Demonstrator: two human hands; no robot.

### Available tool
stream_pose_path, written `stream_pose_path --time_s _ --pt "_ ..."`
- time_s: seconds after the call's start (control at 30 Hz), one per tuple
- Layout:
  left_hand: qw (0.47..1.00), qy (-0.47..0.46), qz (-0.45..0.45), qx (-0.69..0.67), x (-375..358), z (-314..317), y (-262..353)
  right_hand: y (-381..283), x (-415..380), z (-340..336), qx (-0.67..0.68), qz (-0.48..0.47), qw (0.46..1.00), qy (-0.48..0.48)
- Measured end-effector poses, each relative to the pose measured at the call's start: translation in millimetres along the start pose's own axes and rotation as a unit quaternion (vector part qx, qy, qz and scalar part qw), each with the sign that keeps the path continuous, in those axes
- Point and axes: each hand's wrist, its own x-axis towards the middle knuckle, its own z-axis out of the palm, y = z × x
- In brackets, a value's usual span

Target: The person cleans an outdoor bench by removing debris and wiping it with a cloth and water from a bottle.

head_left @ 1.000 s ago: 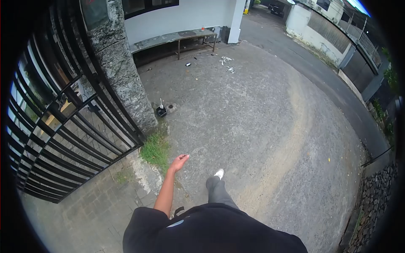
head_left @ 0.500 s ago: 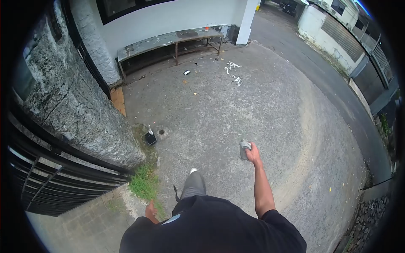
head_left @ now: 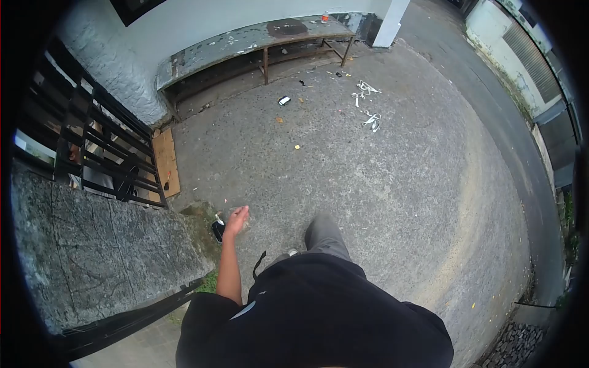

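Observation:
My left hand (head_left: 235, 221) swings forward on the left, its fingers loosely bent and nothing seen in them. Just left of it, on the ground by the wall's foot, is a small black container (head_left: 218, 231) with a white-handled item (head_left: 219, 218) standing in it; the hand is in front of part of the ground there. My right hand is out of view, hidden behind or beside my body, so the grey cloth it held earlier does not show.
A long worn bench (head_left: 221, 52) stands against the white wall, with an orange-red cup (head_left: 324, 19) on it. White straps (head_left: 372, 121) and a small white-and-black object (head_left: 284, 100) lie on the concrete. A black gate (head_left: 92, 132) and stone pillar (head_left: 110, 251) border my left; a person sits behind the bars.
I have stepped forward, so the bench and gate are nearer. My left hand has swung up and forward; my right hand with the grey cloth has dropped out of view.

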Motion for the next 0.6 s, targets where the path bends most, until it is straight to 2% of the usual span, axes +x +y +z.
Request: stream_pose_path --time_s 0.07,0.1,0.2,0.23,0.3,0.33,0.37,0.4,0.43,0.47,0.5,0.53,0.57,0.6 --pt "0.992 0.048 0.093 -0.073 28.7 5.3 83.2 -53.3 64.8 -27.9 0.158 0.086 0.983 0.036" --pt "0.991 0.051 0.093 -0.076 56.2 5.2 102.5 -69.1 107.5 -44.9 0.232 0.127 0.963 0.055" --pt "0.994 0.099 -0.011 -0.049 137.9 -4.9 143.2 -95.6 268.0 -87.1 0.442 0.236 0.858 0.110" --pt "0.993 0.092 -0.070 -0.017 175.0 -12.4 123.3 -104.9 320.8 -103.3 0.507 0.273 0.808 0.126" --pt "0.973 0.063 -0.221 0.038 231.7 -18.2 89.7 -143.6 408.0 -117.4 0.630 0.354 0.674 0.151" --pt "0.947 0.038 -0.314 0.054 235.8 -22.0 95.9 -126.1 437.8 -89.3 0.680 0.398 0.595 0.162" --pt "0.945 0.037 -0.319 0.060 249.2 -30.1 106.9 -96.9 531.0 -76.0 0.650 0.449 0.602 0.115" --pt "0.936 -0.002 -0.352 0.001 251.7 -30.5 132.2 -129.4 616.2 -110.7 0.626 0.417 0.655 0.073" --pt "0.921 -0.042 -0.382 -0.064 255.3 -30.2 155.5 -189.1 696.0 -163.3 0.581 0.375 0.716 0.096" --pt "0.946 -0.011 -0.313 -0.085 260.6 -33.6 180.5 -227.9 773.8 -198.9 0.502 0.267 0.819 0.081" --pt "0.945 -0.011 -0.312 -0.094 284.0 -38.2 196.1 -265.4 845.9 -231.5 0.442 0.167 0.880 0.052" --pt "0.950 0.067 -0.280 -0.122 307.5 -47.2 204.2 -317.9 901.2 -272.7 0.350 0.103 0.930 0.052" --pt "0.946 0.147 -0.250 -0.147 328.4 -52.8 212.2 -342.3 963.9 -285.7 0.350 -0.003 0.935 0.052" --pt "0.943 0.149 -0.254 -0.153 352.1 -57.3 226.2 -361.6 1024.5 -296.7 0.269 -0.013 0.960 0.073"
